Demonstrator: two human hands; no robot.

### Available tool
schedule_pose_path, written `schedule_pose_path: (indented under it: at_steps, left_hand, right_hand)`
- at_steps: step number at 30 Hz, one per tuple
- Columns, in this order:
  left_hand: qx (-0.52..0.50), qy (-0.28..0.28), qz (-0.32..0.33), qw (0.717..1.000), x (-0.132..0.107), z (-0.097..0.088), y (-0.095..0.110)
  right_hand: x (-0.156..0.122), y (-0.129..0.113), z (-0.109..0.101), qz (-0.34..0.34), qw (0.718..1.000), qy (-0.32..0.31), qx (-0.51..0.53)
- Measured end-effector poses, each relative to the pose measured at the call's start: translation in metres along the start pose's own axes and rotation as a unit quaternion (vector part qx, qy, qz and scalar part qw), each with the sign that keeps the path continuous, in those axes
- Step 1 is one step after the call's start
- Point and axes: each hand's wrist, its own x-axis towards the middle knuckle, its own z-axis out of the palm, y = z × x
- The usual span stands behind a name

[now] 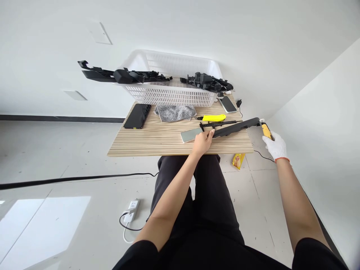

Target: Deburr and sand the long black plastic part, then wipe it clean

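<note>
My bare left hand (pixel 204 141) is closed on the near end of a long black plastic trim strip (pixel 234 128), low over the table. The strip slants up to the right, past the table's edge. In a white glove with an orange cuff, my right hand (pixel 276 145) grips a yellow handheld tool (pixel 266 131). Its small whitish head is at the strip's far end; whether they touch I cannot tell. Beside my left hand lie a pale flat block (pixel 191 135) and a black caliper (pixel 222 123). Just behind is a yellow utility knife (pixel 214 117).
A white plastic basket (pixel 171 94) with black plastic parts (pixel 208 81) stands at the table's back. A grey cloth (pixel 176 113), a black phone (pixel 137 116) and another phone (pixel 227 104) lie on the table (pixel 157 144). Cables and a power strip (pixel 131 210) are on the floor.
</note>
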Motion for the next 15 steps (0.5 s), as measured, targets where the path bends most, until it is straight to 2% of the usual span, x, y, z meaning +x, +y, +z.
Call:
schedule_pose_path:
  at_steps: [4,15]
  left_hand:
    - [0.000,-0.003,-0.001,1.000,-0.0002,-0.0004,0.0011]
    - [-0.001,-0.002,-0.001,1.000,-0.0007,-0.0004,0.0021]
  right_hand:
    - [-0.0006,0.0026,0.0028,0.034,0.999,-0.006,0.042]
    - [-0.0061,0.0074,0.0041,0.050,0.996,-0.008,0.078]
